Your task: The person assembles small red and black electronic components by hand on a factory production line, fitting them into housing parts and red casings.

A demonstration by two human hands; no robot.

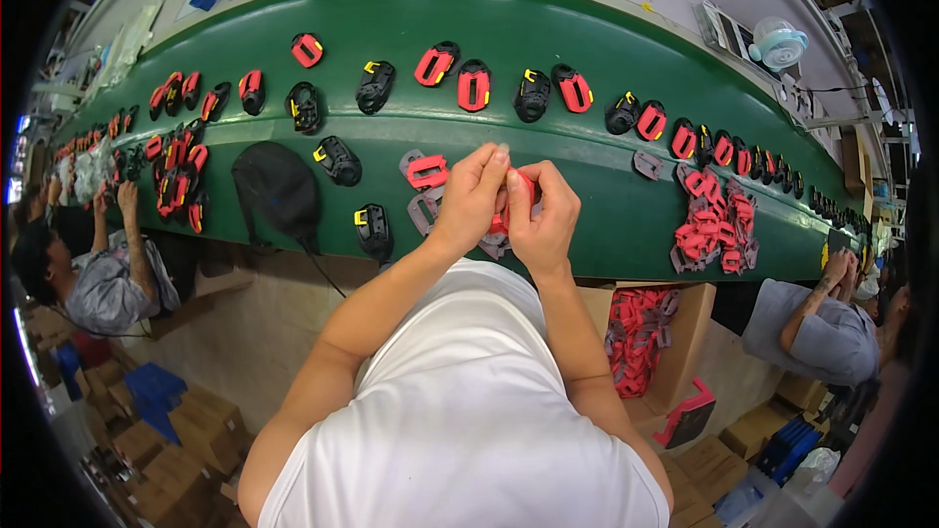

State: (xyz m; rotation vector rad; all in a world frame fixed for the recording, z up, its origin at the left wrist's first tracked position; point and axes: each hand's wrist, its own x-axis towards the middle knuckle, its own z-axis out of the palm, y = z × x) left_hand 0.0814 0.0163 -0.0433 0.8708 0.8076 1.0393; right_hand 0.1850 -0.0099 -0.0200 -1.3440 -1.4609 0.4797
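My left hand [469, 201] and my right hand [545, 218] meet at the near edge of the green bench, fingers closed in a pinch. Between them is a red plastic part [529, 188], mostly covered by my fingers. Just left of my left hand lies a red oval frame piece [426, 172] on grey trim, with a grey trim piece [423, 211] below it. More red and grey pieces show partly beneath my hands. A black moulded piece with a yellow tab [372, 228] lies farther left, near the bench edge.
Black and red housings [474, 86] are spread along the green conveyor belt [606, 39]. A heap of red and grey parts [706, 225] lies to the right, above an open carton [685, 342] of similar pieces. A black bag-like object [276, 192] lies left. Co-workers sit on both sides.
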